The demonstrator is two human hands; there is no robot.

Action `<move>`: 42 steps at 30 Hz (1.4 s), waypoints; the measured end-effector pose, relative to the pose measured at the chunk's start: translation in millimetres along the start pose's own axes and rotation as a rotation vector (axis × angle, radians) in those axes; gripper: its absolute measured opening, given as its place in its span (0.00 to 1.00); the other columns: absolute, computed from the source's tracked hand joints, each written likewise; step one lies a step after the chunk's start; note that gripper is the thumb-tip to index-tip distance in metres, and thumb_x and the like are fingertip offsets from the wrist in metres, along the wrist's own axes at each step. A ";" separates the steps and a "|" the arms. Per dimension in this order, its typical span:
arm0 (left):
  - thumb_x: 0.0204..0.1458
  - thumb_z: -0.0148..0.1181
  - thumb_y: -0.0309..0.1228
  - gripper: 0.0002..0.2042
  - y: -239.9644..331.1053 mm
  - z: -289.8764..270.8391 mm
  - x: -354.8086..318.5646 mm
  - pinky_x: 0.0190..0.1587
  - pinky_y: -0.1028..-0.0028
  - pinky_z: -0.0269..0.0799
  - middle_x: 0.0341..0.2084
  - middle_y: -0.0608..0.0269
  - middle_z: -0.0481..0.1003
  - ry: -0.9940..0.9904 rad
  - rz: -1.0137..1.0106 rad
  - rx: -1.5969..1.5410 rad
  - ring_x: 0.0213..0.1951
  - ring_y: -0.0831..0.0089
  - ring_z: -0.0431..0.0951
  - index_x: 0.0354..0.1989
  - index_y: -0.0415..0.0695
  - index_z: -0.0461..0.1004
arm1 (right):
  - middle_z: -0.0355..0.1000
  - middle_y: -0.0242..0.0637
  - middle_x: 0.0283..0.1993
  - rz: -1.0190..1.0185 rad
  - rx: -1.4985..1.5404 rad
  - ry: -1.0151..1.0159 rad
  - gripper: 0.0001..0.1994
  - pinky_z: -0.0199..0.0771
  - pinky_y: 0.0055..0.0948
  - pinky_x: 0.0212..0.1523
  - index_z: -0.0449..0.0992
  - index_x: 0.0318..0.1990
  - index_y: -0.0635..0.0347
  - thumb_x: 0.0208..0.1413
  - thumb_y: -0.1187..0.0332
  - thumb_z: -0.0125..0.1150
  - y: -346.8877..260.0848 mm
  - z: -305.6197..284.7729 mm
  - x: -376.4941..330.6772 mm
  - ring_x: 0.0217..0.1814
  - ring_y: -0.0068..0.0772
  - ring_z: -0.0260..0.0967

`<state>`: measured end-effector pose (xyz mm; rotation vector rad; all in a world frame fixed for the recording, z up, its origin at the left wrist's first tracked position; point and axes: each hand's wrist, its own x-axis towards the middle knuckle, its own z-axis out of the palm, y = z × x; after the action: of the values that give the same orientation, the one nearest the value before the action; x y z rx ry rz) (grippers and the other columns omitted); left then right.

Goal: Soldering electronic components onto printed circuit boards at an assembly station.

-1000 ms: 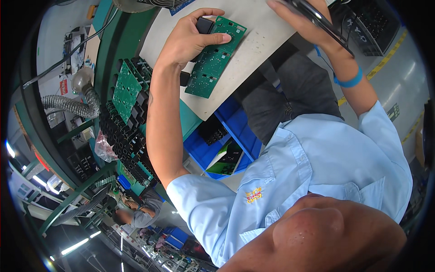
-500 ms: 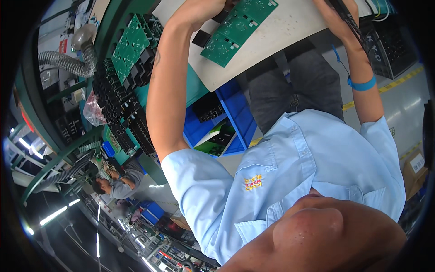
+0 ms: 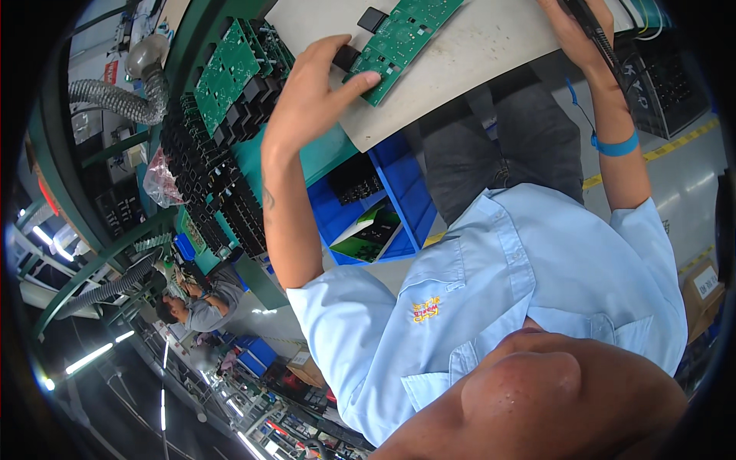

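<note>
A green circuit board (image 3: 406, 42) with small parts on its face lies on the pale worktop, running out of the upper edge. My left hand (image 3: 318, 88) is at its near left end. The thumb presses on the board's face, and the fingers reach round a black block-shaped component (image 3: 346, 58) at its side. Another black block (image 3: 372, 20) sits farther along the same side. At the upper right, my right hand (image 3: 579, 34) is around a long black tool (image 3: 584, 21) with a ridged cord running down past the wrist. Its fingertips and the tool's far end are out of view.
Left of the worktop (image 3: 491, 46), more green boards (image 3: 226, 73) with black parts stand in rows on a teal mat (image 3: 322, 157). Below is a blue bin (image 3: 414, 203) holding a green-and-black package. A flexible duct (image 3: 115, 103) hangs far left. Another person (image 3: 207, 303) works beyond.
My left hand has come back along the board to its near left end, thumb now on its face. The board has shifted slightly away. My right hand has moved little.
</note>
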<state>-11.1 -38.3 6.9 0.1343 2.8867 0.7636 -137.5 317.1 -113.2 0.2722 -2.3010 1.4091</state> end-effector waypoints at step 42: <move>0.68 0.55 0.30 0.18 -15.8 51.1 35.0 0.32 0.79 0.71 0.38 0.57 0.71 0.663 -0.327 -1.424 0.32 0.77 0.73 0.60 0.35 0.59 | 0.75 0.38 0.45 -0.351 0.145 0.006 0.21 0.71 0.27 0.45 0.77 0.57 0.63 0.54 0.78 0.68 -33.2 -4.7 4.6 0.41 0.32 0.71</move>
<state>-37.6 -22.9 -49.2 -0.8267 1.8908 2.7990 -127.8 306.0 -82.7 0.6790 -2.0235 1.3881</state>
